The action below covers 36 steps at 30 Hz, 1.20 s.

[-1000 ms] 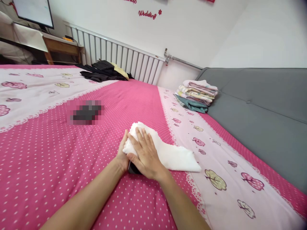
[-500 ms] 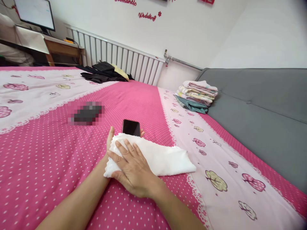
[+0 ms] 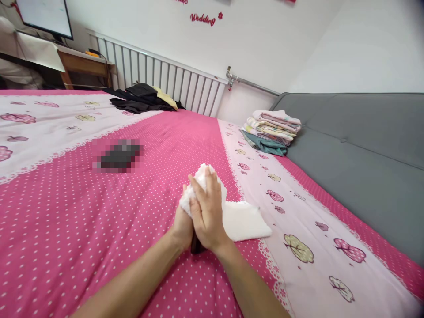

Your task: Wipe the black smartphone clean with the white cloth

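My left hand (image 3: 182,224) is wrapped round a dark smartphone (image 3: 196,247), only the near end of which shows below my palms. Over the far part of the phone lies a white cloth (image 3: 247,221), folded up between my two hands. My right hand (image 3: 211,214) presses the cloth onto the phone, its fingers pointing away from me. The loose end of the cloth trails off to the right and rests on the bed. Most of the phone is hidden by the cloth and my right hand.
A blurred dark object (image 3: 119,155) lies on the pink dotted bedspread (image 3: 139,207), left of my hands. Folded fabrics (image 3: 273,130) are stacked by the grey headboard (image 3: 351,128). Dark clothes (image 3: 142,98) lie at the bed's far edge before a white radiator (image 3: 162,70).
Both hands have moved right with the phone, which is now turned more edge-on. The cloth has bunched up over the phone's far end, and its near end has come into view.
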### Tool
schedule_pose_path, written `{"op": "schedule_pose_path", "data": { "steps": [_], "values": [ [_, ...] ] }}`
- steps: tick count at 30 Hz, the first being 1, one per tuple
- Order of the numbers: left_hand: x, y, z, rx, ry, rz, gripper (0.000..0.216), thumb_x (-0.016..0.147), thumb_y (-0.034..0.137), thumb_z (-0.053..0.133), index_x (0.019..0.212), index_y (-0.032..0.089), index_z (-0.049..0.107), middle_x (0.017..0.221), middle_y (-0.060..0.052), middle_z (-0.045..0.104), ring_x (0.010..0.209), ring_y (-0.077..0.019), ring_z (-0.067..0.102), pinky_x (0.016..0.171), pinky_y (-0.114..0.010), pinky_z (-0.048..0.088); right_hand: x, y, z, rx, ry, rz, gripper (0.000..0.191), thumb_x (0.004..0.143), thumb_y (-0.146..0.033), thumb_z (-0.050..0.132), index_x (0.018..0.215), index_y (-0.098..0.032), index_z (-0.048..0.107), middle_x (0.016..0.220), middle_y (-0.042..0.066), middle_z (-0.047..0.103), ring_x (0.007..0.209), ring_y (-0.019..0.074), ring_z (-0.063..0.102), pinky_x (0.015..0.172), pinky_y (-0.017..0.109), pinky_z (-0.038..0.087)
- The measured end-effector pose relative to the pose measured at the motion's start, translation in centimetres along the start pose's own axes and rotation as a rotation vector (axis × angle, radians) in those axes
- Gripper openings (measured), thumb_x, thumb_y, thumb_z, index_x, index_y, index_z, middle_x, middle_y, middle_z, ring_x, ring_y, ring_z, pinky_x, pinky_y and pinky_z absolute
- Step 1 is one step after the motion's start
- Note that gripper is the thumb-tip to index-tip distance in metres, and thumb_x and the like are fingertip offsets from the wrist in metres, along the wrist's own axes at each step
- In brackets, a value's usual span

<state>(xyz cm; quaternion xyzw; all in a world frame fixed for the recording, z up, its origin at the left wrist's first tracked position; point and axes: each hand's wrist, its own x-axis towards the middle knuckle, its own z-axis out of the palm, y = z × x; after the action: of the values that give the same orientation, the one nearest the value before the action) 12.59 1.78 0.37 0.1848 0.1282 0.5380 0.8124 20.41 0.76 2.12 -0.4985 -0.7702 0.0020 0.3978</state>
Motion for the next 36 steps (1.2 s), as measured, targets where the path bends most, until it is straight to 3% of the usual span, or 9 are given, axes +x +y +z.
{"op": "schedule_pose_path", "data": {
  "steps": [2, 4, 8, 12, 16, 20, 26, 30, 36],
  "values": [
    [0.0, -0.6, 0.5, 0.056, -0.054, -0.006, 0.057, 0.091, 0.052, 0.035, 0.135, 0.020, 0.048, 0.134, -0.006, 0.055, 0.134, -0.0239, 0.036, 0.111, -0.034, 0.028, 0.4, 0.8, -0.4, 0.013, 0.088, 0.036, 0.047, 0.094, -0.026, 0.030, 0.141, -0.026, 0.037, 0.156, 0.003, 0.012, 0.143, 0.0273, 0.008, 0.113, 0.054, 0.014],
    [-0.2, -1.4, 0.9, 0.134, -0.118, -0.123, 0.060, 0.087, 0.057, 0.040, 0.129, 0.017, 0.055, 0.126, -0.010, 0.061, 0.130, -0.0267, 0.042, 0.111, -0.038, 0.029, 0.7, 1.6, -0.9, 0.062, 0.174, 0.067, 0.045, 0.094, -0.028, 0.030, 0.138, -0.025, 0.039, 0.150, 0.006, 0.029, 0.140, 0.0251, 0.021, 0.111, 0.052, 0.019],
    [-0.7, -2.2, 0.7, 0.360, -0.151, -0.145, 0.064, 0.076, 0.058, 0.059, 0.123, 0.015, 0.060, 0.117, -0.012, 0.065, 0.122, -0.0286, 0.049, 0.109, -0.041, 0.029, 1.1, 2.6, -1.5, 0.181, 0.302, 0.159, 0.037, 0.095, -0.036, 0.033, 0.124, -0.023, 0.051, 0.120, 0.007, 0.058, 0.113, 0.0216, 0.051, 0.099, 0.046, 0.037],
    [-0.7, -2.0, 0.4, 0.573, -0.176, 0.010, 0.072, 0.063, 0.060, 0.069, 0.121, 0.018, 0.060, 0.115, -0.009, 0.066, 0.119, -0.0307, 0.051, 0.104, -0.043, 0.035, 1.2, 2.6, -1.7, 0.183, 0.389, 0.209, 0.035, 0.097, -0.037, 0.029, 0.109, -0.020, 0.057, 0.106, 0.007, 0.063, 0.101, 0.0203, 0.055, 0.094, 0.042, 0.039],
    [-0.7, -1.5, 0.4, 0.560, -0.168, 0.022, 0.075, 0.058, 0.063, 0.070, 0.119, 0.019, 0.062, 0.110, -0.008, 0.068, 0.117, -0.0315, 0.053, 0.101, -0.042, 0.039, 1.2, 2.4, -1.2, 0.181, 0.438, 0.225, 0.041, 0.098, -0.039, 0.025, 0.121, -0.020, 0.052, 0.123, 0.010, 0.055, 0.120, 0.0208, 0.045, 0.103, 0.044, 0.034],
    [-0.5, -1.1, 0.3, 0.470, -0.122, 0.024, 0.078, 0.059, 0.060, 0.072, 0.123, 0.019, 0.059, 0.109, -0.009, 0.069, 0.114, -0.0311, 0.055, 0.098, -0.040, 0.042, 0.9, 2.2, -0.4, 0.208, 0.331, 0.283, 0.049, 0.097, -0.045, 0.025, 0.138, -0.022, 0.037, 0.146, 0.010, 0.034, 0.138, 0.0216, 0.026, 0.110, 0.047, 0.027],
    [0.5, -0.1, 0.1, 0.264, -0.066, 0.053, 0.074, 0.063, 0.060, 0.069, 0.123, 0.020, 0.058, 0.111, -0.010, 0.068, 0.114, -0.0276, 0.057, 0.102, -0.038, 0.040, 0.1, 1.4, 0.6, 0.211, 0.078, 0.306, 0.061, 0.096, -0.051, 0.024, 0.149, -0.022, 0.014, 0.156, 0.008, 0.015, 0.143, 0.0217, 0.013, 0.112, 0.047, 0.026],
    [1.2, 2.2, -0.6, 0.107, -0.031, -0.025, 0.079, 0.059, 0.069, 0.065, 0.116, 0.015, 0.062, 0.105, -0.013, 0.070, 0.107, -0.0290, 0.061, 0.099, -0.042, 0.043, -0.4, 0.7, 1.2, 0.197, -0.112, 0.289, 0.063, 0.095, -0.053, 0.027, 0.149, -0.023, 0.014, 0.157, 0.006, 0.009, 0.143, 0.0237, 0.009, 0.112, 0.049, 0.025],
    [1.9, 6.2, -1.5, -0.118, 0.077, -0.110, 0.085, 0.065, 0.084, 0.034, 0.092, 0.010, 0.066, 0.077, -0.013, 0.071, 0.089, -0.0291, 0.067, 0.087, -0.048, 0.050, -1.1, -0.8, 1.3, 0.168, -0.313, 0.122, 0.061, 0.097, -0.048, 0.027, 0.148, -0.016, 0.021, 0.156, 0.009, 0.007, 0.143, 0.0239, 0.005, 0.115, 0.047, 0.020]
  ]
}}
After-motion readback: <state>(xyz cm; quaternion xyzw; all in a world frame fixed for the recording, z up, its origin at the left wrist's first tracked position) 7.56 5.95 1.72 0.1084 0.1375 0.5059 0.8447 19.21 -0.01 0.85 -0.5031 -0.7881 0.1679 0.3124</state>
